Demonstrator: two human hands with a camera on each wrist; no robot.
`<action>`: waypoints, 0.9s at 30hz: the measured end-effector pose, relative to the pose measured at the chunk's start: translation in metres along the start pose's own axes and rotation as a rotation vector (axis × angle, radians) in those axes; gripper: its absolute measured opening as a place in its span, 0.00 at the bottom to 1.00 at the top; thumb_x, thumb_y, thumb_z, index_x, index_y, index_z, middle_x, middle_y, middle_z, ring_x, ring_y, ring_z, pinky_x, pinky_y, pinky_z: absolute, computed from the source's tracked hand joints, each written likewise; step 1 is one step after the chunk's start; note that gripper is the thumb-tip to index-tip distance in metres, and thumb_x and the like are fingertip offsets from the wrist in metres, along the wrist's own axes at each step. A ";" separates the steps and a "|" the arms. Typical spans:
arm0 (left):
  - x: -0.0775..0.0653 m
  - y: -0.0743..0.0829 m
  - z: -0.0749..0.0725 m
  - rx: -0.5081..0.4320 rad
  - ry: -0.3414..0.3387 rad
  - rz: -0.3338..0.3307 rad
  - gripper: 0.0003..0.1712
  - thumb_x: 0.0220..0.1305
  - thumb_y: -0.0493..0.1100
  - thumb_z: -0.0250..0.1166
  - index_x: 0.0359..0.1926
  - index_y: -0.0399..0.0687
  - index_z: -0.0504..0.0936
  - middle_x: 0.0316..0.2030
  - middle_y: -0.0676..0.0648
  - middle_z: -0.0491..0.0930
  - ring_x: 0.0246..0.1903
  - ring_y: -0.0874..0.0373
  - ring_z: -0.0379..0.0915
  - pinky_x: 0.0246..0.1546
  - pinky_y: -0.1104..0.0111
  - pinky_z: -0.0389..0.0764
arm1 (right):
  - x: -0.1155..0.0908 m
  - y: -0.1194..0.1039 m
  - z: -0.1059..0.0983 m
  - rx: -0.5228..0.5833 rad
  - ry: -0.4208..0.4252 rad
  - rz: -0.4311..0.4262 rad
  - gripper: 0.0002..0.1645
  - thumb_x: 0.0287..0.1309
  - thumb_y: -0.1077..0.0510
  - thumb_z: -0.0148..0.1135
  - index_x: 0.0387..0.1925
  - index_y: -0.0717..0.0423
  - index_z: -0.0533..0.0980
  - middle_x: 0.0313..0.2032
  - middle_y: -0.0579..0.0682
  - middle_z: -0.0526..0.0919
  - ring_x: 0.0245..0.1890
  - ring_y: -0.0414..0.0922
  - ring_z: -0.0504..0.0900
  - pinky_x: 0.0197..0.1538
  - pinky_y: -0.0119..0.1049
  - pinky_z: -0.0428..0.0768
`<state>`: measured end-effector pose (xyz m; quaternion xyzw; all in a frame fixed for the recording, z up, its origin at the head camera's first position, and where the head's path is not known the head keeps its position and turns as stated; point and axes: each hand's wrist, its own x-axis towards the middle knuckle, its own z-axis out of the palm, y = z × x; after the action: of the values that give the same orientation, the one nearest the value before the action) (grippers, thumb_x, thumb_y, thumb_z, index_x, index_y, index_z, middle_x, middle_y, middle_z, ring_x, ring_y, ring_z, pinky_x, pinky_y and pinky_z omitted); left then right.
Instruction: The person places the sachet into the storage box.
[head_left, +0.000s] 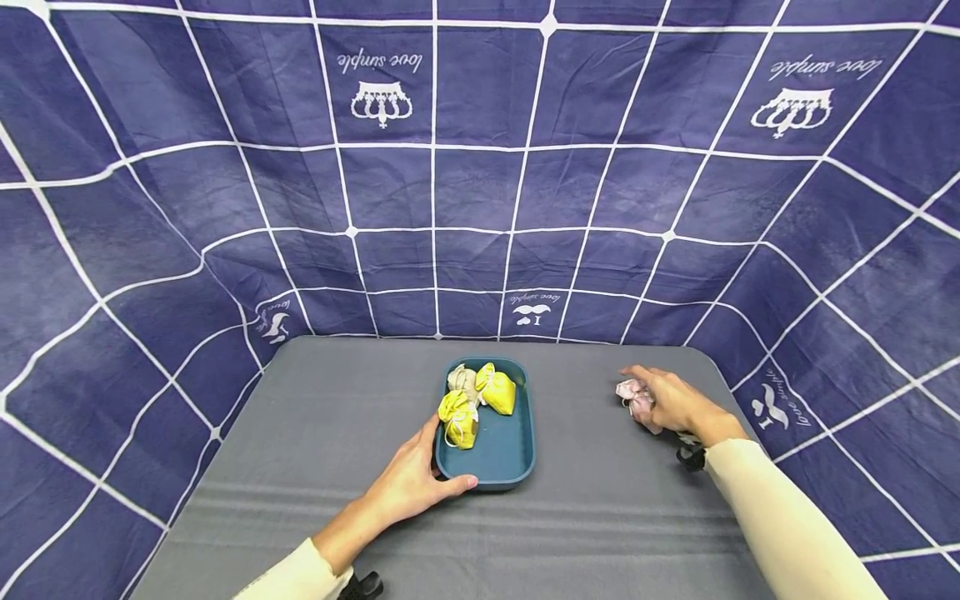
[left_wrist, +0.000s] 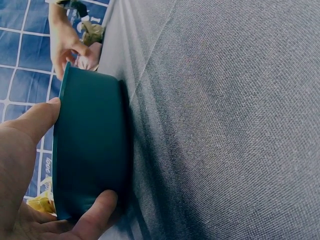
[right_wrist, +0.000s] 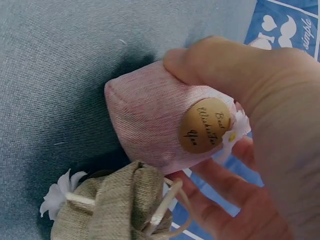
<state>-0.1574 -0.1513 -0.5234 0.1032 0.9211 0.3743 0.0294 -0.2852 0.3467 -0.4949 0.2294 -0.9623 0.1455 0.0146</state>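
blue fabric [head_left: 472, 192] on three sides, kinda wrinkly, with white grid lines [head_left: 480, 148] and upside-down crowns [head_left: 382, 102] printed along the back, plus a grey cloth-covered table [head_left: 337, 392] with rounded far corners and some creases up front

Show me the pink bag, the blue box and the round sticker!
Pink bag [right_wrist: 146, 116], right wrist view: on its cloth body.
Blue box [head_left: 497, 454], head view: on its bare floor.
Round sticker [right_wrist: 205, 125], right wrist view: on its middle.
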 end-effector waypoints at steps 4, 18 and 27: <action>0.001 0.002 0.000 -0.002 -0.006 0.002 0.77 0.57 0.70 0.90 0.93 0.40 0.59 0.82 0.35 0.76 0.74 0.42 0.81 0.73 0.44 0.85 | -0.005 0.003 0.002 -0.002 0.023 0.005 0.45 0.51 0.61 0.90 0.72 0.54 0.81 0.52 0.62 0.91 0.50 0.62 0.92 0.52 0.64 0.90; -0.002 0.001 0.003 0.013 0.018 0.011 0.77 0.55 0.70 0.90 0.92 0.42 0.60 0.81 0.35 0.78 0.68 0.46 0.84 0.71 0.45 0.87 | -0.012 0.009 0.014 -0.018 0.117 0.005 0.35 0.56 0.59 0.87 0.65 0.53 0.82 0.44 0.56 0.90 0.43 0.55 0.90 0.47 0.59 0.90; 0.000 0.003 0.002 0.030 0.021 0.018 0.77 0.55 0.70 0.91 0.92 0.42 0.61 0.78 0.36 0.81 0.59 0.54 0.85 0.66 0.52 0.89 | -0.017 0.005 0.015 0.018 0.175 0.000 0.37 0.53 0.61 0.90 0.63 0.56 0.83 0.43 0.57 0.90 0.42 0.57 0.91 0.45 0.60 0.89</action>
<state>-0.1566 -0.1481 -0.5230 0.1080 0.9259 0.3617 0.0148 -0.2718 0.3540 -0.5118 0.2157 -0.9560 0.1738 0.0964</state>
